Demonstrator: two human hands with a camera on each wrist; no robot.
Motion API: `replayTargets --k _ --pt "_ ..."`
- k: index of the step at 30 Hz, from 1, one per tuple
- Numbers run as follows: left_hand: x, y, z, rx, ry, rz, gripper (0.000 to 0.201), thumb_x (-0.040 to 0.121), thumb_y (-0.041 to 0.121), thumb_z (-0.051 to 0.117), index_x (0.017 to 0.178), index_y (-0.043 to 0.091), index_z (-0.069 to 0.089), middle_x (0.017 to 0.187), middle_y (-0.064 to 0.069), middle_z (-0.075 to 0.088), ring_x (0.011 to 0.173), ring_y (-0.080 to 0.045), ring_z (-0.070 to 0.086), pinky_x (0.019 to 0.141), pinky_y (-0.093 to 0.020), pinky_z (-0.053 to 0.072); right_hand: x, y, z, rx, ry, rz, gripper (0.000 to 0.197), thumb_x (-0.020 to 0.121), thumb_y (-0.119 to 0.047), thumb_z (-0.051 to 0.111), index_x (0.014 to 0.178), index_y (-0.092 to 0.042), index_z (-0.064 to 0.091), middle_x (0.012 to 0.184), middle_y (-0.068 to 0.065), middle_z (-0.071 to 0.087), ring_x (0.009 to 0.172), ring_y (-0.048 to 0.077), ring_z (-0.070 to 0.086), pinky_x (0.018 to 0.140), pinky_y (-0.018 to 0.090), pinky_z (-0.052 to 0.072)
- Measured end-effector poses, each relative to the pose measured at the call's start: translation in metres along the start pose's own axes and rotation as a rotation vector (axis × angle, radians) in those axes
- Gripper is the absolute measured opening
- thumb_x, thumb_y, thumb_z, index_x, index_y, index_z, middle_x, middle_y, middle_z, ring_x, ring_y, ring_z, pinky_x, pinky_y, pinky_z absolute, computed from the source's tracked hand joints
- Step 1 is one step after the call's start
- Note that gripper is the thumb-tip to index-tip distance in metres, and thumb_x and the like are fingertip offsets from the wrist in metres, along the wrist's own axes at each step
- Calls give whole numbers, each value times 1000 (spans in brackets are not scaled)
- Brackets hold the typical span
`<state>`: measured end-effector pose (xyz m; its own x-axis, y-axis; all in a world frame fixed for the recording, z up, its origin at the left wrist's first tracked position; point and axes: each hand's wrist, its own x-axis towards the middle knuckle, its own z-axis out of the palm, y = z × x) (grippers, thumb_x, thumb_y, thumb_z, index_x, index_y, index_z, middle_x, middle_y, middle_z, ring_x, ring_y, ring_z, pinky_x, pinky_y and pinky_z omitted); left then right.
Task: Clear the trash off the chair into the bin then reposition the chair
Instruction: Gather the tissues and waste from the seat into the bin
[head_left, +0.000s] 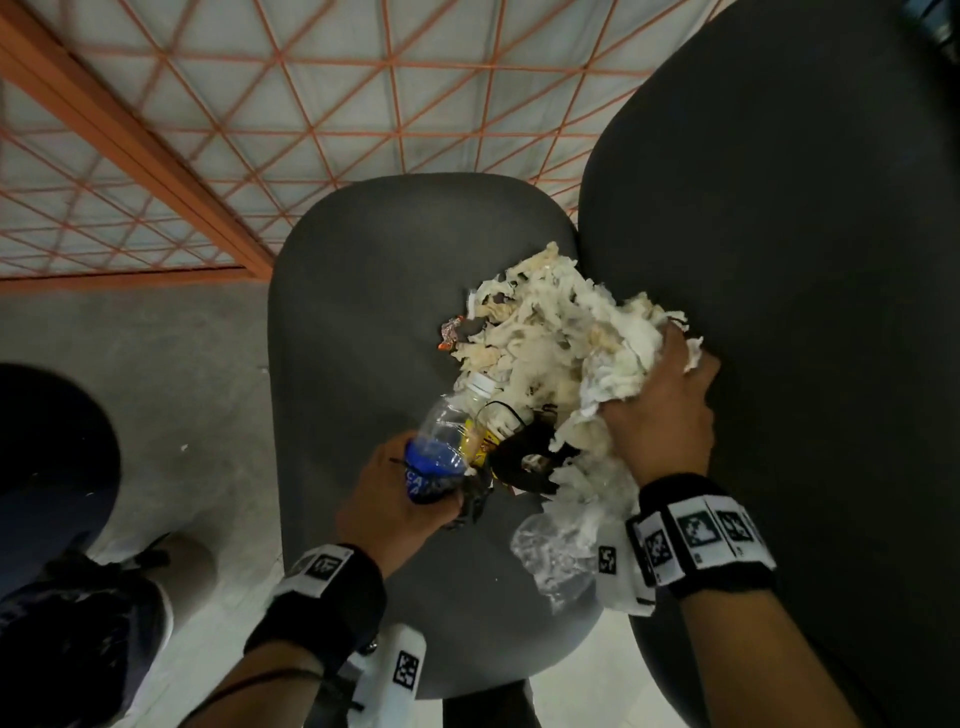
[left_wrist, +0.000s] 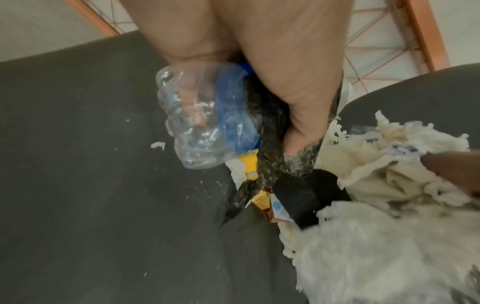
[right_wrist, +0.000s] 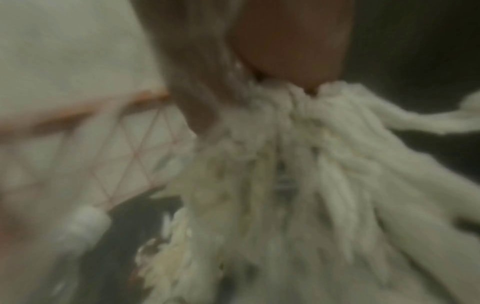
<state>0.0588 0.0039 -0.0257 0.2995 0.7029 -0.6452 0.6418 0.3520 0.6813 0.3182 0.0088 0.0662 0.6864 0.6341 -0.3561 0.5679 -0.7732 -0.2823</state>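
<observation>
Trash (head_left: 540, 332) sits heaped on the right half of the grey chair seat (head_left: 363, 312), against the dark backrest (head_left: 779, 260). From my remote station I read the scene left to right.

At far left in the head view, a dark round form (head_left: 47, 457) is cut off by the frame edge; I cannot identify it. Beside it lies bare concrete floor (head_left: 171, 374), and beyond that a white panel with an orange lattice (head_left: 311, 93) and an orange frame.

My left hand (head_left: 395, 499) has its grip curled round a clear plastic bottle (head_left: 447, 441) with a blue label and white cap. The left wrist view shows the same fingers (left_wrist: 298, 115) also pinching a strip of black speckled material (left_wrist: 262, 164) against the bottle. Below it lie a yellow wrapper (left_wrist: 252, 162) and a black band (left_wrist: 296, 197); both are partly buried.

Shredded white paper (left_wrist: 376, 246) makes up most of the heap. A small foil scrap (head_left: 449, 332) lies at its left edge, and a crumpled clear plastic piece (head_left: 556, 551) at its near edge.

My right hand (head_left: 660, 410) has its grip closed on a clump of that paper next to the backrest. The right wrist view is heavily blurred; only pale shreds (right_wrist: 298, 174) under a fingertip (right_wrist: 293, 51) are readable.

Small white flecks (left_wrist: 158, 145) dot the seat.
</observation>
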Motion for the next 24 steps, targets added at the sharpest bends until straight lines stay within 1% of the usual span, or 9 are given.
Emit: replayTargets --k 4,8,12,15,18,20,22,23,24 --pt "-1 -2 10 -28 -5 3 69 56 51 78 117 40 46 111 10 62 97 -8 64 88 -38 55 12 -5 -8 8 6 108 81 73 -38 76 139 -18 34 137 17 43 118 41 50 94 49 44" --pt "-8 4 4 -118 11 46 65 56 44 80 112 41 48 108 10 64 95 -9 66 86 -39 56 7 0 -24 14 47 16 53 74 -45 69 111 -8 57 114 18 60 104 39 59 80 39 48" --pt "-23 20 -6 -63 -5 176 69 58 34 83 113 47 43 115 10 54 103 -9 58 91 -36 53 -9 0 -51 166 218 -94 37 81 -29 69 109 -6 60 112 15 64 103 28 60 80 26 40" --pt "-32 24 -9 119 -28 278 73 58 34 84 120 29 46 124 10 44 111 -13 50 94 -38 50 -22 2 -63 379 358 -156 50 76 -32 71 119 -9 59 119 10 64 107 12 59 89 23 45" --pt "-37 27 -5 325 -123 360 75 56 41 82 122 28 48 148 13 27 128 -17 37 95 -41 49 -23 7 -72 534 481 -211 75 69 -57 69 122 -6 57 123 8 63 114 14 60 99 25 46" --pt "-36 34 2 419 -208 393 73 59 45 80 122 29 47 155 14 13 136 -18 29 95 -42 49 -21 15 -72 640 505 -247 79 76 -64 61 125 -3 55 125 8 63 118 14 59 104 26 44" --pt "-38 39 8 405 -234 394 71 60 47 79 121 31 46 156 18 6 138 -16 28 95 -41 50 -22 21 -67 808 544 -269 39 90 -37 61 127 -25 58 124 -8 65 123 14 55 106 21 40" --pt "-41 41 11 349 -214 387 70 59 47 79 119 34 46 155 20 8 136 -14 33 95 -38 50 -23 19 -67 949 526 -204 38 89 -20 65 122 -39 60 120 -19 65 127 17 52 104 15 39" --pt "-46 41 13 259 -186 366 68 58 45 81 116 38 47 152 22 13 131 -10 40 95 -32 50 -21 20 -69 1134 464 -185 47 83 -12 70 119 -40 61 120 -19 64 132 24 46 106 15 35"
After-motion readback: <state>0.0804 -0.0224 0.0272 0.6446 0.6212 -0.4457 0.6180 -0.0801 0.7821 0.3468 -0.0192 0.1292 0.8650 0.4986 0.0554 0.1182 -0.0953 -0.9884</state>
